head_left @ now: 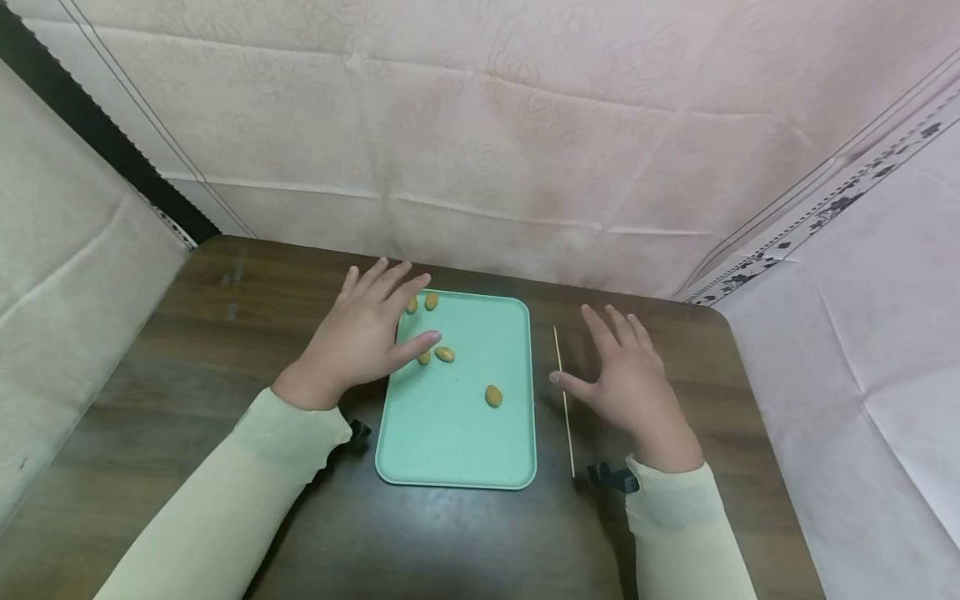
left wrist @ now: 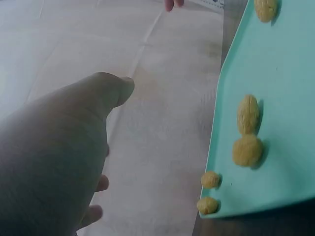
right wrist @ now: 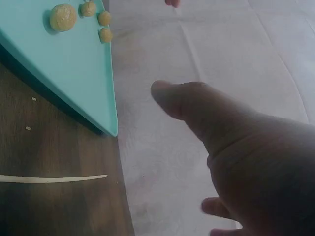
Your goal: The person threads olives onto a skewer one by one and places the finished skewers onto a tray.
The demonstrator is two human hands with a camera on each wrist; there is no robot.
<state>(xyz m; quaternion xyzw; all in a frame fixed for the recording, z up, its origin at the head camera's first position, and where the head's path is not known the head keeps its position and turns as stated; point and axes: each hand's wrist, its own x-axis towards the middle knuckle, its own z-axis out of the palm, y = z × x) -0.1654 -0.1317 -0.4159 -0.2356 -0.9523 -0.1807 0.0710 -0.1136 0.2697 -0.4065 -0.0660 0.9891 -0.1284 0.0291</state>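
Several tan, oval, nut-like pieces (head_left: 493,396) lie spread on a mint-green tray (head_left: 457,450); two are near its far left corner. My left hand (head_left: 363,329) hovers over the tray's left edge with fingers spread and holds nothing. Its thumb passes above one nut-like piece (head_left: 424,357) and partly covers it. Right of the tray lies a thin wooden skewer (head_left: 567,429), pointing away from me. Above its right side is my right hand (head_left: 630,383), fingers spread, nothing in it. In the right wrist view the thumb appears apart from the skewer (right wrist: 54,179).
The tray rests on a dark brown wooden table (head_left: 187,358). Pale patterned cloth (head_left: 480,125) hangs behind the table and along both sides. Tiny light crumbs (right wrist: 28,128) lie between tray and skewer. A dark strap piece (head_left: 611,478) sits at the right wrist.
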